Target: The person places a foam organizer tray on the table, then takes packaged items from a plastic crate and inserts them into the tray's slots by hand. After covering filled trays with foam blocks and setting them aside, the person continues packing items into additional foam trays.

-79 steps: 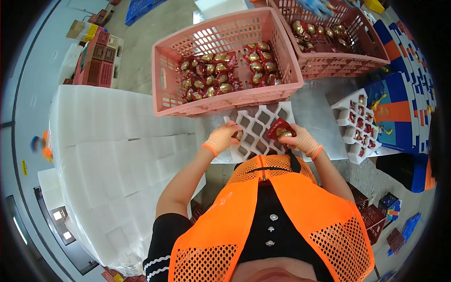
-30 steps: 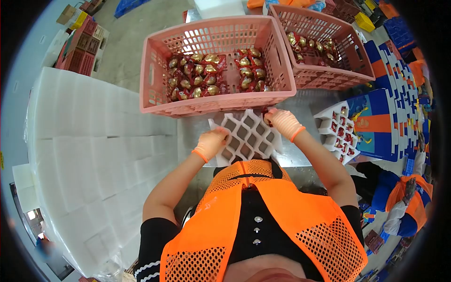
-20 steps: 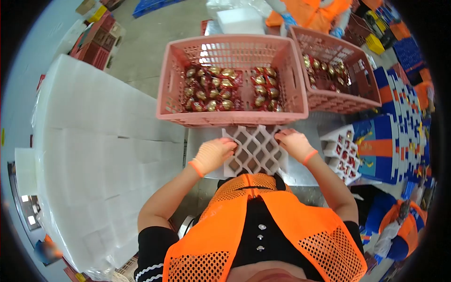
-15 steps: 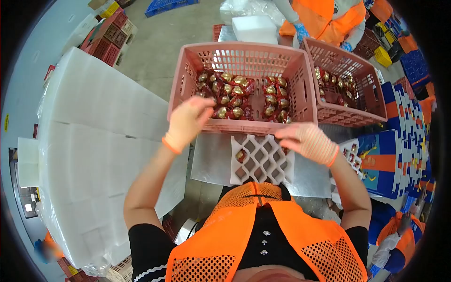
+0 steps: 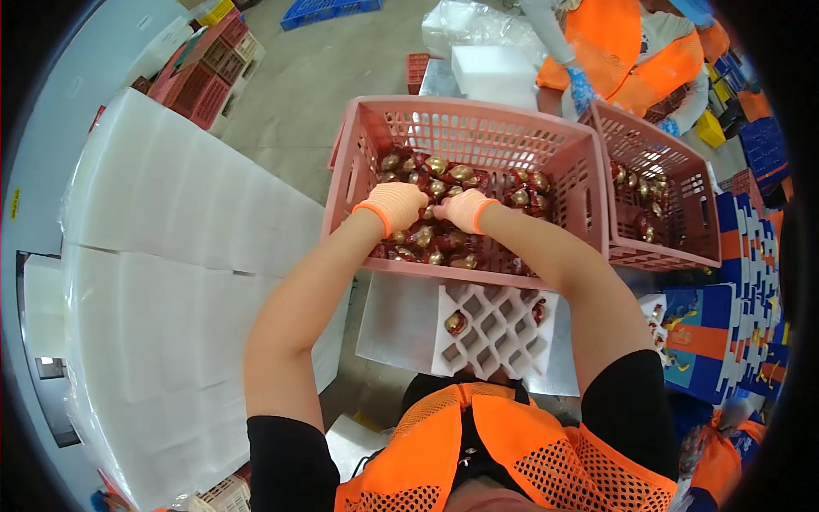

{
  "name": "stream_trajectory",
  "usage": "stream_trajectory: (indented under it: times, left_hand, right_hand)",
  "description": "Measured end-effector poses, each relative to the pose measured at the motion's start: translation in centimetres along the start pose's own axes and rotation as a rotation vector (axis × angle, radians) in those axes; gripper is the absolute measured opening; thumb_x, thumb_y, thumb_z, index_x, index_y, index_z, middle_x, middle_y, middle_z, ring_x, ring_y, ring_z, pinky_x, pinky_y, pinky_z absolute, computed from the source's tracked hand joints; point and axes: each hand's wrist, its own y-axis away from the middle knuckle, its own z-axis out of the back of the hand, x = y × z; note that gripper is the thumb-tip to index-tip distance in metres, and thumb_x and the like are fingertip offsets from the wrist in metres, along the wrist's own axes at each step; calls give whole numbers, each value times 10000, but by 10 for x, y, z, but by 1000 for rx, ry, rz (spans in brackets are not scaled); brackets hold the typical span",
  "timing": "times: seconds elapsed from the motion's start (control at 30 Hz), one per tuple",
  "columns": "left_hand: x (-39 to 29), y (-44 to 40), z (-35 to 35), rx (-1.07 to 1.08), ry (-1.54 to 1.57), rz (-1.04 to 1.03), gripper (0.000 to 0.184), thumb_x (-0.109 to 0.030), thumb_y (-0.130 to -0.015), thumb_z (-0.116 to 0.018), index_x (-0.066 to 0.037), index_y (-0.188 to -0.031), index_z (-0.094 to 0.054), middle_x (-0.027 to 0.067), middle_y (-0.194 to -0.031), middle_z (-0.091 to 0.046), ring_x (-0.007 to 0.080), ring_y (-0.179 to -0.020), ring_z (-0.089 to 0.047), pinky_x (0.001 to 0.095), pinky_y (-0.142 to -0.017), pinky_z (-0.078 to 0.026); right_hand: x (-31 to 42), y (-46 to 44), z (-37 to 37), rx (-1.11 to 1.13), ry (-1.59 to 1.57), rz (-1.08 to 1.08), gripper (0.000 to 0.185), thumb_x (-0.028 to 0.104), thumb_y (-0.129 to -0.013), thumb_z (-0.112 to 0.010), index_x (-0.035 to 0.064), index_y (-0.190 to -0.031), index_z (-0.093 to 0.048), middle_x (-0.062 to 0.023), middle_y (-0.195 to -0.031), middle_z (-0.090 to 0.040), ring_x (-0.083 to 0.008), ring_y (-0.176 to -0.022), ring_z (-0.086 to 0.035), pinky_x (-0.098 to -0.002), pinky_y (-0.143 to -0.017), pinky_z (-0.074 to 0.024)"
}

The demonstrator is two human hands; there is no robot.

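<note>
Both my hands, in striped pale gloves with orange cuffs, reach inside a pink plastic crate (image 5: pixel 486 107). Red-and-gold wrapped egg-shaped packets (image 5: pixel 461 173) fill much of its floor. My left hand (image 5: pixel 399 205) is closed among the packets, its fingertips turned down. Close beside it, my right hand (image 5: pixel 462 210) is closed too, fingers curled toward the left one. Whatever lies between the fingers is hidden. In front of the crate, a white foam tray (image 5: pixel 493 328) with diamond-shaped cells holds one packet (image 5: pixel 455 322) at its left and another (image 5: pixel 539 311) at its right.
The tray rests on a metal table (image 5: pixel 388 320). A second pink crate (image 5: pixel 661 162) of packets stands at the right. White foam blocks (image 5: pixel 162 316) are piled at the left. Blue-and-orange boxes (image 5: pixel 704 328) are stacked at the right. Across the table is a co-worker in an orange vest (image 5: pixel 604 43).
Both hands have moved into the crate and come together among the packets, their fingers now closed. A packet now shows in the tray's right side, where my right hand was. The view has shifted.
</note>
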Motion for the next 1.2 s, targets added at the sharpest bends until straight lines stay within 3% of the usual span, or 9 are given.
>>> stream_trajectory:
  times: [0.17,0.27,0.37,0.6,0.7,0.83,0.9,1.03,1.2]
  left_hand:
    - [-2,-16,-11,58,-222,-172,421,-170,-882,-647,-206,-1302,-628,59,-1275,-621,300,-1194,-593,450,-937,-522]
    - [-11,-39,-27,104,-463,-329,506,-178,-866,-679,-234,-1357,-570,33,-1350,-567,269,-1208,-579,440,-913,-521]
    - [-17,-69,-55,197,-700,-412,430,-211,-875,-672,-251,-1299,-610,39,-1335,-561,260,-1176,-601,427,-880,-524]
    - [-27,-84,-34,205,-698,-430,431,-156,-766,-752,-154,-1182,-641,121,-1290,-585,325,-1014,-702,459,-773,-581]
    - [-28,-50,13,73,-417,-263,532,-157,-709,-758,-139,-1224,-624,146,-1266,-601,354,-1071,-670,455,-812,-573]
    - [-5,-6,23,-193,395,-270,541,-249,-796,-710,-108,-1301,-577,117,-1064,-680,244,-840,-683,360,-651,-545]
    - [-32,43,47,-86,966,-7,561,-336,-849,-684,-82,-1332,-554,82,-986,-689,167,-724,-653,293,-538,-500]
    - [-64,112,13,-95,1694,-209,510,-400,-957,-624,7,-1259,-568,79,-933,-696,124,-609,-639,254,-461,-495]
    - [-96,148,-55,162,1887,-95,553,-435,-962,-627,-19,-1319,-553,80,-950,-716,135,-607,-647,237,-455,-505]
  right_hand:
    - [-28,23,-8,315,13,-98,547,314,-704,-804,126,-1204,-688,-92,-1098,-740,-286,-1055,-704,-440,-824,-571]
    - [-50,71,12,68,-329,-209,609,350,-723,-786,93,-1256,-642,-119,-1133,-727,-315,-1042,-697,-448,-831,-561]
    - [-44,141,33,-240,-1220,-257,468,215,-843,-731,86,-1276,-608,-77,-967,-688,-167,-786,-656,-312,-711,-539]
    - [9,317,13,-450,-1794,-298,411,202,-872,-752,72,-1214,-566,-32,-1045,-652,-92,-798,-611,-230,-636,-489]
    - [44,356,-21,-546,-1918,-309,559,40,-785,-744,61,-1295,-516,-77,-1046,-658,-133,-841,-643,-239,-618,-500]
    - [91,355,-76,-538,-2029,-374,643,-9,-748,-816,25,-1327,-539,-53,-1144,-641,-141,-1029,-631,-288,-938,-506]
    - [115,326,-108,-648,-1777,-527,548,-17,-743,-823,32,-1232,-578,-61,-1141,-643,-150,-1027,-637,-288,-908,-525]
    - [150,253,-145,-1076,-1039,-613,490,39,-741,-822,87,-1177,-603,-116,-1160,-594,-284,-913,-673,-374,-783,-574]
    - [157,225,-148,-645,-750,-676,345,127,-846,-704,91,-1172,-599,-163,-1230,-565,-382,-956,-668,-451,-752,-579]
